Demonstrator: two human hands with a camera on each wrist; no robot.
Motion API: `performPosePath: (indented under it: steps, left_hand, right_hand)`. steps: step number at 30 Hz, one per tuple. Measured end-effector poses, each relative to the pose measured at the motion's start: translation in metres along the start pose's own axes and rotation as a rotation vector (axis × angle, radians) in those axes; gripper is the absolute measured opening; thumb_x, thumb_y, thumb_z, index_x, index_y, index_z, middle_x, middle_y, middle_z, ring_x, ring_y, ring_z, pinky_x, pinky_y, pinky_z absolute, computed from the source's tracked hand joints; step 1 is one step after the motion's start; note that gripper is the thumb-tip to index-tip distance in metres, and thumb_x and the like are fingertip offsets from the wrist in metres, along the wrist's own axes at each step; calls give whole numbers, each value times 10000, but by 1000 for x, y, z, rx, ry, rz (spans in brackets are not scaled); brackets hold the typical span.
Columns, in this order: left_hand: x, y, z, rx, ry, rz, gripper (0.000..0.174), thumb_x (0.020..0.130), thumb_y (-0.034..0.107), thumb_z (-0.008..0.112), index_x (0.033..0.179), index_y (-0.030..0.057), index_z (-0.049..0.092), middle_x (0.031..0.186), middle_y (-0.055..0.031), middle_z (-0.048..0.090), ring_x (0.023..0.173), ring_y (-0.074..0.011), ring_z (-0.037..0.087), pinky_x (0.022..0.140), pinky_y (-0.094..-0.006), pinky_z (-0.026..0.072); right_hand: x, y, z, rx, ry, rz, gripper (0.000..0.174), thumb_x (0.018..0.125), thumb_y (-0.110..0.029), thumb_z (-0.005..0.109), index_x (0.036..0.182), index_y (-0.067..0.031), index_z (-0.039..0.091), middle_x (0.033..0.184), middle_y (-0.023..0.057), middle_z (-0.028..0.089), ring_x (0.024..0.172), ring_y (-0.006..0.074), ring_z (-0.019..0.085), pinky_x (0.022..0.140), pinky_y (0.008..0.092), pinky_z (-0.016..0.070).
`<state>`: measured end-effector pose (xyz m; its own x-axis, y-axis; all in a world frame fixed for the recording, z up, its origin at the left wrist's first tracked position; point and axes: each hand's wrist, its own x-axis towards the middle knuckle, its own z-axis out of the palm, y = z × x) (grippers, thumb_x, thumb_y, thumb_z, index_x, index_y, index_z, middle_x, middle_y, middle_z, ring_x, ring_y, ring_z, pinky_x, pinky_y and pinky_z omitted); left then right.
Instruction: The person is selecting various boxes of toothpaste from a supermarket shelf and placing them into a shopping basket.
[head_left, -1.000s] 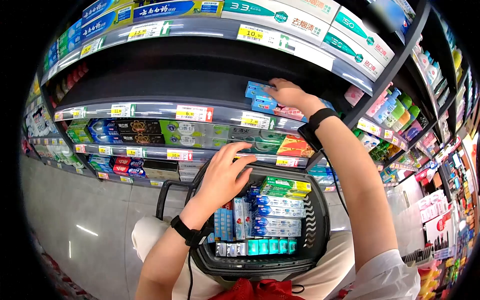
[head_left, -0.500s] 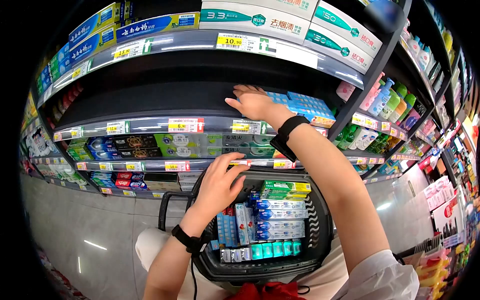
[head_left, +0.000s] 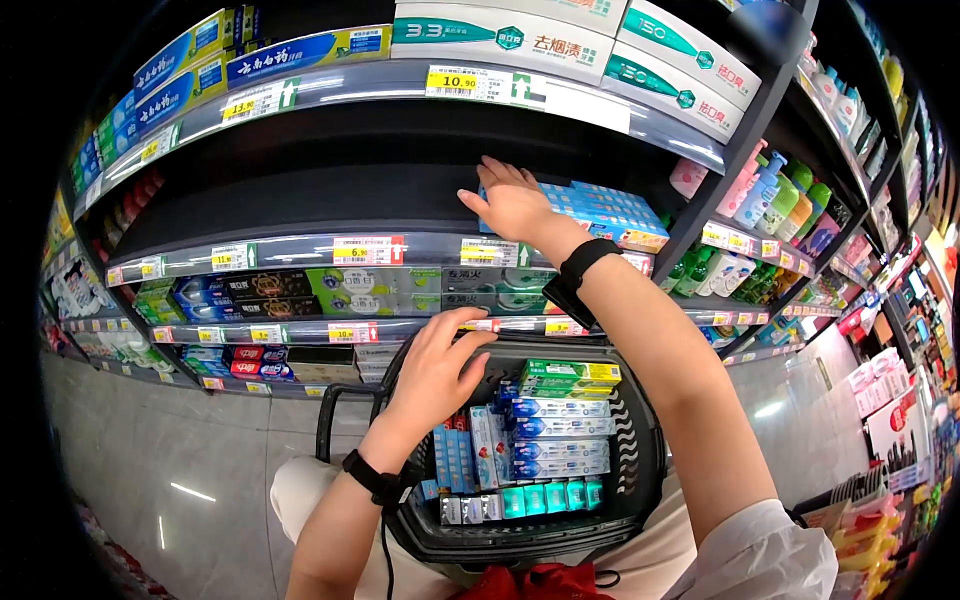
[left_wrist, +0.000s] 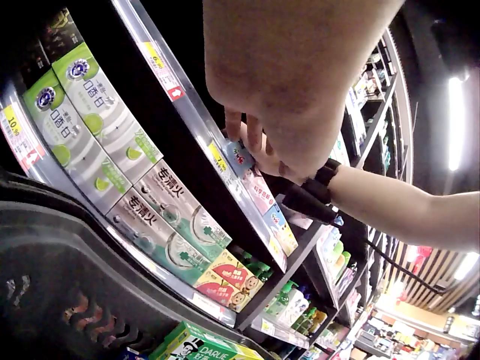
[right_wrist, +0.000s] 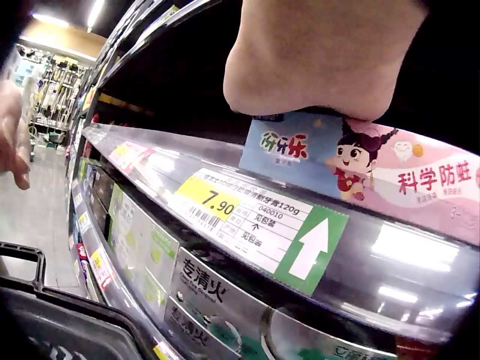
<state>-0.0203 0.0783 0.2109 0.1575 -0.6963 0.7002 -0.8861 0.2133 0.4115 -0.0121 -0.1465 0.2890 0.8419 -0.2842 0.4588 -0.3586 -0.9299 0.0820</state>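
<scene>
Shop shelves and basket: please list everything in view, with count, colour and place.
Near shelving: one unit, black and grey, ahead
Middle-shelf boxes: several, mostly blue, right end
Upper boxes: several, white-green and blue-yellow, above
Lower boxes: many, mixed colours, below
Price tags: many, mainly yellow-white, shelf edges
Bottles: many, mixed colours, right-hand shelving
Basket: one, black, before shelving
Basket boxes: many, blue, white, teal, green-yellow, inside
Floor: grey, below
Red cloth: one, bottom edge
Wristbands: two, black, wrists
Trousers: one pair, cream, around basket
Left hand: one, bare, above basket
Right hand: one, bare, at middle-shelf boxes
</scene>
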Motion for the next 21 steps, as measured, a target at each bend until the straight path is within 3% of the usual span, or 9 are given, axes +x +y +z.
performPosePath:
  steps: [3,7,13,16,21]
  left_hand:
    - [0,0,0,-7,-2,-6,215,710,25,609,922,37,577,1096,-103,497,1041,-293,478,865,-386,403]
    - [0,0,0,0,1,-11,219,706,22,609,923,38,580,1096,-98,500,1044,-290,476,869,-386,401]
    - [0,1,0,-12,-13,-9,228,700,21,614,925,42,584,1096,-91,503,1042,-286,479,873,-385,400]
    - [0,4,0,-9,-24,-11,226,699,23,617,922,42,588,1093,-91,504,1040,-284,481,872,-385,401]
    - [0,4,0,-11,-21,-7,223,699,23,620,919,42,592,1082,-91,507,1035,-280,484,867,-381,404]
  right_hand:
    - [-1,3,-3,39,-144,66,635,898,-481,271,1274,21,366,1346,167,329,1261,283,288,1043,426,201]
    - [-1,7,-2,10,-23,98,683,892,-520,215,1299,17,328,1368,163,301,1289,276,243,1061,411,159]
    - [-6,13,-3,62,-201,203,701,890,-534,190,1309,17,306,1375,169,283,1290,277,245,1056,408,187]
    - [-7,12,-2,62,-168,183,701,897,-524,178,1285,40,333,1355,197,303,1273,307,264,1050,387,198]
    - [-5,11,-2,64,-198,201,705,893,-531,175,1301,28,313,1372,182,281,1289,290,240,1056,390,191]
